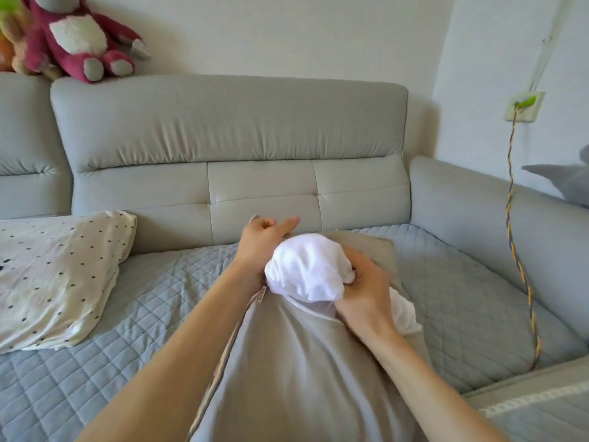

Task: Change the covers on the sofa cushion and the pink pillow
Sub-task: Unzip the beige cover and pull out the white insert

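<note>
Your right hand (363,282) grips the bunched white insert (306,269) at the mouth of the grey cover (287,362), which lies lengthwise on the quilted sofa seat (462,298). Your left hand (261,237) appears to pinch the cover's edge, though the fabric there is partly hidden. Step in hand: working insert and cover apart or together. Next, keep the opening braced. The dotted pillow (57,269) lies well apart, left.

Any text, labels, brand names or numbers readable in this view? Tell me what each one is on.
No readable text.
Small tag on the grey cover seam, beside the left hand: too small and blurred to read.
Polka-dot pillow: dots only, no lettering.
Wall socket: no legible marking.
</note>
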`<state>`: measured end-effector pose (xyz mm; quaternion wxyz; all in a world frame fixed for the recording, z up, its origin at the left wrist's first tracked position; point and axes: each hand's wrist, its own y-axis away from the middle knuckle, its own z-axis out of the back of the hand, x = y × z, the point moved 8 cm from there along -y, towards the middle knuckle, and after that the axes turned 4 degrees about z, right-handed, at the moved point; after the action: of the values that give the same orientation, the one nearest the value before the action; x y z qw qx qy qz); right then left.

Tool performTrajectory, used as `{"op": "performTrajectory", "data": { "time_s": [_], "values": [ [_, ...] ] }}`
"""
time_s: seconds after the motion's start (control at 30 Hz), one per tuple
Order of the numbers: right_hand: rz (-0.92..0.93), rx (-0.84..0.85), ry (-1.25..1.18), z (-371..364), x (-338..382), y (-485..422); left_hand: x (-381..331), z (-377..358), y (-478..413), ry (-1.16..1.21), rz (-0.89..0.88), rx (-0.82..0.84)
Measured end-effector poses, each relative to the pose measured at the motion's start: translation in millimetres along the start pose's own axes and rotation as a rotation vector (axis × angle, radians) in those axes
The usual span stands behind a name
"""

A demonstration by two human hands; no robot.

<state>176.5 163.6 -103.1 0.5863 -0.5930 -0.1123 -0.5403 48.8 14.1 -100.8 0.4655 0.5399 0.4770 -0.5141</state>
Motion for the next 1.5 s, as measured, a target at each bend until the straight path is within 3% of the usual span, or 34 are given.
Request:
{"op": "performTrajectory", "data": {
  "time_s": [0.1, 0.17, 0.23, 0.33, 0.43, 0.5, 0.57, 0.7, 0.87, 1.07, 1.17, 1.23, 1.3, 1.43, 1.5],
  "values": [
    [0.288, 0.000, 0.099, -4, 54, -36, -65, 18, 18, 0.136, -0.180, -0.129],
    [0.529, -0.063, 0.321, -5, 88, -61, -103, 39, 29, 0.127, -0.337, -0.280],
    [0.658, -0.077, 0.543, -15, 106, -82, -116, 57, 43, 0.172, -0.420, -0.408],
    [0.606, 0.051, 0.583, -32, 95, -95, -69, 66, 62, 0.196, -0.340, -0.510],
    [0.506, 0.245, 0.603, -57, 39, -71, 24, 56, 73, 0.019, -0.169, -0.436],
    [0.317, 0.464, 0.439, -78, -6, -36, 75, 65, 80, -0.096, -0.080, -0.435],
    [0.228, 0.559, 0.310, -97, -31, -2, 90, 84, 84, -0.173, -0.082, -0.474],
    [0.471, 0.534, 0.450, -131, -20, 46, 63, 118, 84, -0.410, -0.245, -0.568],
    [0.610, 0.545, 0.493, -132, -12, 69, 74, 120, 67, -0.776, -0.221, -0.478],
    [0.610, 0.773, 0.555, -123, -2, 73, 87, 123, 76, -0.669, -0.304, -0.554],
    [0.546, 0.640, 0.431, -115, 18, 62, 85, 129, 73, -0.537, -0.260, -0.558],
    [0.595, 0.441, 0.343, -111, 42, 50, 84, 136, 68, -0.451, -0.188, -0.548],
    [0.634, 0.392, 0.361, -122, 56, 44, 83, 145, 62, -0.372, -0.136, -0.533],
    [0.431, 0.823, 0.850, -176, 19, 52, 95, 159, 51, -0.126, -0.004, -0.412],
    [0.379, 0.876, 0.999, -190, 8, 53, 103, 164, 46, -0.053, 0.053, -0.380]
  ]
}}
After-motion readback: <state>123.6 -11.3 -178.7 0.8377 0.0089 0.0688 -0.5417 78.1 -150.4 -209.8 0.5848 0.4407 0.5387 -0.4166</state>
